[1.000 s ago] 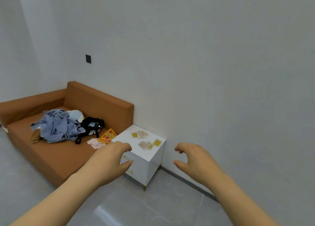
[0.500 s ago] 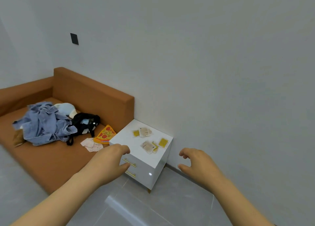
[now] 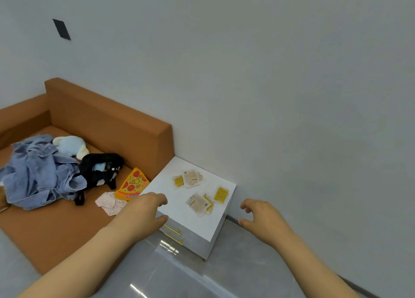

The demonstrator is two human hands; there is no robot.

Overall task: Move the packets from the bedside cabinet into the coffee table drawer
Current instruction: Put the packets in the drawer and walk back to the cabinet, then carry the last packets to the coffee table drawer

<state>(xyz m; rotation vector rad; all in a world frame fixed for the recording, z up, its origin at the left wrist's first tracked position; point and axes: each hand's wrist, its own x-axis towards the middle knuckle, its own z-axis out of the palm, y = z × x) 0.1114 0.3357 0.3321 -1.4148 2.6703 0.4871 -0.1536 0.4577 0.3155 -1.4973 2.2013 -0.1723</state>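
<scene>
On bedside cabinet, packets lying scattered, untouched. Left hand hovering at near-left edge, right hand off right side, fingers apart, both empty. Risk: slick overlapping packets sliding off edge during hasty scooping.

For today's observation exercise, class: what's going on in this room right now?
A person is reaching both bare hands toward a white bedside cabinet beside an orange sofa. Several small packets lie on top of the cabinet, none picked up yet. The left hand hovers at the near left corner of the cabinet, the right hand hangs open off its right side. Both are empty.
</scene>
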